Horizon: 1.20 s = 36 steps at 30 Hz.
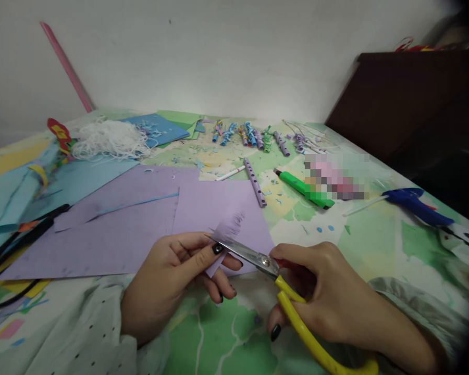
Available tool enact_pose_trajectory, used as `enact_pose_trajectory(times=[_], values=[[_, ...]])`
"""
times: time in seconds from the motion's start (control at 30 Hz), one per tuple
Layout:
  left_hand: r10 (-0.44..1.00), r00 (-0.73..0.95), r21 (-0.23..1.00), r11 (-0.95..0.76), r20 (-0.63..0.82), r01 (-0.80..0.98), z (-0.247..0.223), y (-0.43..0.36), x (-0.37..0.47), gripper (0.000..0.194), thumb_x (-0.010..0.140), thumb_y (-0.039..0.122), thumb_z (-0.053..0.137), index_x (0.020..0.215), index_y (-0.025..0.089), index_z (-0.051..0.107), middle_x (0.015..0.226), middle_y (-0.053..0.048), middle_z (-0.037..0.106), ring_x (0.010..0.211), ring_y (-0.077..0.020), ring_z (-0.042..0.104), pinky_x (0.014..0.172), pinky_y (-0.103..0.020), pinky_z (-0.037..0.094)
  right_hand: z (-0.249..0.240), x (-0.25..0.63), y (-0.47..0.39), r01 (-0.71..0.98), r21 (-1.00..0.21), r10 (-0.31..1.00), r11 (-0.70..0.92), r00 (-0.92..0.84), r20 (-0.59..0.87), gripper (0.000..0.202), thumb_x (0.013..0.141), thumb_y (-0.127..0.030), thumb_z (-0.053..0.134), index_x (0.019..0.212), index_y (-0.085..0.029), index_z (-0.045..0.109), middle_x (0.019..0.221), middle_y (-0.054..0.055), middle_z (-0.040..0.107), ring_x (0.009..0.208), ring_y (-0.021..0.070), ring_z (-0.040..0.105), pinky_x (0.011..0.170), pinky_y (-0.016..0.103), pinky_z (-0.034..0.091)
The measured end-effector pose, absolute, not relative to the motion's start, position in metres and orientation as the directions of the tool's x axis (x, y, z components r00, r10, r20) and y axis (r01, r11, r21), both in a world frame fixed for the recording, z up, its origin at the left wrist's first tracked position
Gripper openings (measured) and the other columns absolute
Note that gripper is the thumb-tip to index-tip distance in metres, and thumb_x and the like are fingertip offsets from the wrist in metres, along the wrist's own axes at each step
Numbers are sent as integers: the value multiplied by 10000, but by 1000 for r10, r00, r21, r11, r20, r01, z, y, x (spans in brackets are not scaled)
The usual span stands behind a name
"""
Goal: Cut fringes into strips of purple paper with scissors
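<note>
Between the thumb and fingers of my left hand [180,271] is a small purple paper strip [229,227], its upper end cut into a fine fringe. My right hand [324,291] grips scissors [254,258] with yellow handles. Their blades lie across the strip, close to my left thumb, and look nearly closed. Behind my hands a light purple paper sheet [214,208] rests over a larger purple sheet [136,229]. Just past it lies a purple paper tube with dark dots [255,182].
Small decorated paper rolls [250,135] line the back. A green utility knife [305,188] and a blue glue gun [418,205] lie to the right. White string [111,139], blue paper [160,129] and a light blue paper tube [27,187] are at left. Paper scraps dot the tablecloth.
</note>
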<state>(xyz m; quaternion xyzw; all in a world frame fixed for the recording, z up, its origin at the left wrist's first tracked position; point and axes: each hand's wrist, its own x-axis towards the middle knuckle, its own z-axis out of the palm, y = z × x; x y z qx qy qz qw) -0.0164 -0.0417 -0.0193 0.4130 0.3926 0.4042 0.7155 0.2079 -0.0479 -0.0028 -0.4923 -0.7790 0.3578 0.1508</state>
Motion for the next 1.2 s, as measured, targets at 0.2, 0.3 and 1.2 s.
enact_pose_trajectory(times=[0.2,0.3,1.2], values=[[901,373,914,326,-224,-239,-22,-43,-18,183,849,267,665,773,130,760,638,-54,750,495,-102,666,468,-128,517,-4,207,-48,660,-703,873,265,-474,-116,338,675,-401,798,686,-202,525,499,-93,382,475,83,290,401,207,222],[902,374,916,319,-216,-242,-22,-43,-18,172,840,273,675,774,138,759,731,-65,767,517,-111,675,478,-149,532,-3,207,-48,663,-701,870,263,-476,-124,363,661,-416,811,684,-204,517,508,-95,377,484,84,286,406,209,228],[901,370,910,330,-225,-250,-22,-43,-17,160,846,269,671,789,156,768,719,-50,766,511,-107,675,477,-141,534,-1,207,-47,687,-665,867,291,-483,-120,373,652,-441,816,713,-202,537,536,-83,402,498,91,310,426,217,231]])
